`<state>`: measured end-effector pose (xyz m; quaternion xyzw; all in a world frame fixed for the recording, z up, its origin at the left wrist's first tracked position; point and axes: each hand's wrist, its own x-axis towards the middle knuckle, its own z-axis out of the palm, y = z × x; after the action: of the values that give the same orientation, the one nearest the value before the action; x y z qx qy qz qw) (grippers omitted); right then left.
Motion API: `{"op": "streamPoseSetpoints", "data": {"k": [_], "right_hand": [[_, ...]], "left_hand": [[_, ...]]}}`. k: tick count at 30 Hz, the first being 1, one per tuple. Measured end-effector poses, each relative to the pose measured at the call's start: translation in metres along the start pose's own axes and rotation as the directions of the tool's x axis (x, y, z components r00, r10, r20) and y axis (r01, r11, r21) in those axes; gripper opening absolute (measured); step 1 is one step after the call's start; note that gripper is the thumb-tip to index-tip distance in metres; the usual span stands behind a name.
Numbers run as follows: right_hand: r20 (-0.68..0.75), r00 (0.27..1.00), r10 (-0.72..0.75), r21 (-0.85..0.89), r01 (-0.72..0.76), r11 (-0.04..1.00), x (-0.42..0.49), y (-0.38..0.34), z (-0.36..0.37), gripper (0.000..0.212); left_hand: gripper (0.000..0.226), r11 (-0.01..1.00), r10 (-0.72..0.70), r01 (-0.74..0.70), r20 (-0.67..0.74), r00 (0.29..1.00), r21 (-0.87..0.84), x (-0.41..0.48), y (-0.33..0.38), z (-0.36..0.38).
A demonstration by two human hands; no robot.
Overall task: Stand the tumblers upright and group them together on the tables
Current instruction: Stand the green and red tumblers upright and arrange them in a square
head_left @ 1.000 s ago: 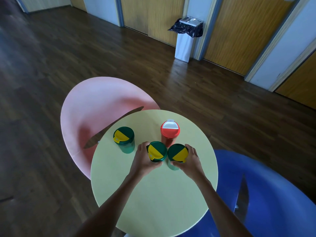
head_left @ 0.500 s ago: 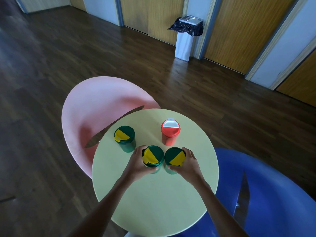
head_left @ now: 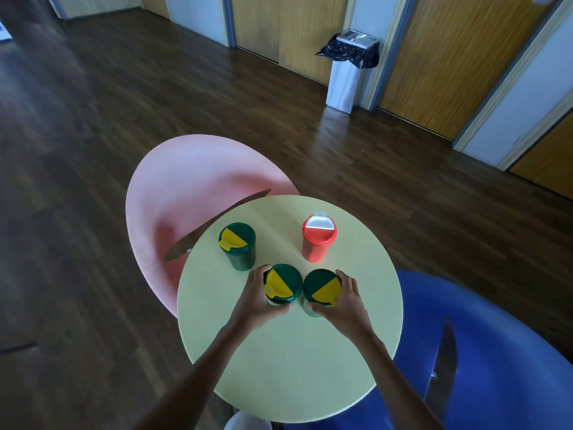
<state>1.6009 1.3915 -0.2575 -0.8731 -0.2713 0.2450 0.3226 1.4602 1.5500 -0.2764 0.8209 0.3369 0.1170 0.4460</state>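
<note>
Yellow desk (head_left: pixel 288 367) carries four upright tumblers. The lone green tumbler (head_left: pixel 238 249) stands at eleven o'clock and the red tumbler (head_left: pixel 317 240) at one. At centre, the left hand (head_left: pixel 252 301) grips the left green tumbler (head_left: pixel 283 283), nearer the lone one. The right hand (head_left: pixel 347 302) grips the right green tumbler (head_left: pixel 321 288), nearer the red.

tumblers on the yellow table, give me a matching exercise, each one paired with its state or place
Column A
1. red tumbler
2. right green tumbler
3. far-left green tumbler
4. middle green tumbler

Column B
a. gripped by the left hand
b. gripped by the right hand
c. stands free, nearest the pink table
d. stands free, white flap on its lid

Pairs: 1-d, 2-b, 3-c, 4-a
</note>
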Motion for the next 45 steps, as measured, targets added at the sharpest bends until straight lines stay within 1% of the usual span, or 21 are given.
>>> {"op": "streamPoseSetpoints", "data": {"k": [4,8,11,13,15,17,18,19,20,22,23,24,26,28,30,32,36,40,43,45], "right_hand": [[0.005,1.000,-0.002,-0.010,0.002,1.000,0.000,-0.001,-0.002,0.106],[0.009,1.000,0.001,-0.015,-0.001,1.000,-0.002,-0.001,-0.004,0.099],[-0.015,1.000,0.011,0.023,-0.011,1.000,-0.002,-0.001,-0.005,0.101],[-0.075,0.997,0.022,0.082,-0.015,0.996,0.005,-0.002,-0.009,0.098],[-0.102,0.994,0.026,0.119,-0.014,0.993,0.018,-0.007,-0.016,0.092],[-0.115,0.993,0.005,0.077,0.004,0.997,0.036,-0.014,-0.024,0.084],[-0.120,0.993,-0.018,0.031,0.022,0.999,0.047,-0.019,-0.028,0.080],[-0.122,0.991,-0.047,-0.020,0.045,0.999,0.059,-0.025,-0.033,0.077],[-0.114,0.991,-0.074,-0.066,0.067,0.996,0.070,-0.031,-0.037,0.075],[-0.077,0.991,-0.107,-0.138,0.096,0.986,0.094,-0.043,-0.042,0.075],[-0.049,0.993,-0.110,-0.172,0.100,0.980,0.105,-0.048,-0.043,0.077],[-0.014,0.994,-0.104,-0.211,0.099,0.973,0.115,-0.052,-0.043,0.081],[0.075,0.994,-0.078,-0.295,0.097,0.951,0.132,-0.057,-0.040,0.093],[0.172,0.984,-0.049,-0.353,0.108,0.929,0.143,-0.057,-0.036,0.104],[0.211,0.976,-0.046,-0.372,0.124,0.920,0.150,-0.055,-0.031,0.111],[0.177,0.982,-0.062,-0.358,0.123,0.926,0.153,-0.054,-0.029,0.109],[0.133,0.987,-0.093,-0.285,0.128,0.950,0.153,-0.052,-0.028,0.100],[0.054,0.995,-0.089,-0.263,0.100,0.960,0.147,-0.047,-0.029,0.096],[-0.002,0.999,-0.043,-0.219,0.042,0.975,0.141,-0.040,-0.033,0.097],[-0.017,1.000,-0.015,-0.200,0.011,0.980,0.137,-0.035,-0.036,0.099]], "left_hand": [[0.094,1.000,0.004,-0.004,-0.013,1.000,0.026,-0.003,0.001,0.000],[0.090,0.999,0.005,-0.005,-0.001,1.000,0.035,-0.002,0.001,-0.001],[0.088,0.998,-0.016,0.018,-0.022,1.000,0.059,-0.003,0.004,-0.004],[0.082,0.997,-0.029,0.037,-0.103,0.994,0.072,-0.002,0.010,-0.012],[0.072,0.998,0.021,-0.006,-0.228,0.973,0.066,0.004,0.014,-0.024],[0.065,0.993,0.069,-0.029,-0.349,0.935,0.118,0.018,0.016,-0.039],[0.063,0.986,0.064,0.001,-0.387,0.920,0.165,0.026,0.017,-0.047],[0.064,0.976,0.029,0.062,-0.406,0.913,0.210,0.036,0.018,-0.054],[0.069,0.960,-0.036,0.144,-0.404,0.914,0.241,0.046,0.019,-0.061],[0.088,0.911,-0.208,0.306,-0.330,0.921,0.278,0.064,0.019,-0.072],[0.096,0.882,-0.280,0.359,-0.275,0.920,0.304,0.071,0.018,-0.076],[0.101,0.858,-0.332,0.391,-0.221,0.917,0.334,0.078,0.016,-0.077],[0.102,0.831,-0.375,0.403,-0.149,0.915,0.384,0.087,0.012,-0.076],[0.098,0.833,-0.362,0.391,-0.148,0.920,0.392,0.092,0.008,-0.072],[0.097,0.839,-0.335,0.382,-0.186,0.924,0.388,0.095,0.005,-0.071],[0.098,0.837,-0.319,0.378,-0.210,0.924,0.395,0.097,0.004,-0.072],[0.092,0.838,-0.281,0.351,-0.222,0.934,0.417,0.104,0.000,-0.080],[0.098,0.868,-0.162,0.201,-0.123,0.979,0.455,0.117,0.011,-0.074],[0.101,0.876,-0.069,0.058,0.006,0.998,0.478,0.132,0.032,-0.058],[0.103,0.876,-0.026,-0.032,0.114,0.993,0.481,0.140,0.045,-0.048]]}}
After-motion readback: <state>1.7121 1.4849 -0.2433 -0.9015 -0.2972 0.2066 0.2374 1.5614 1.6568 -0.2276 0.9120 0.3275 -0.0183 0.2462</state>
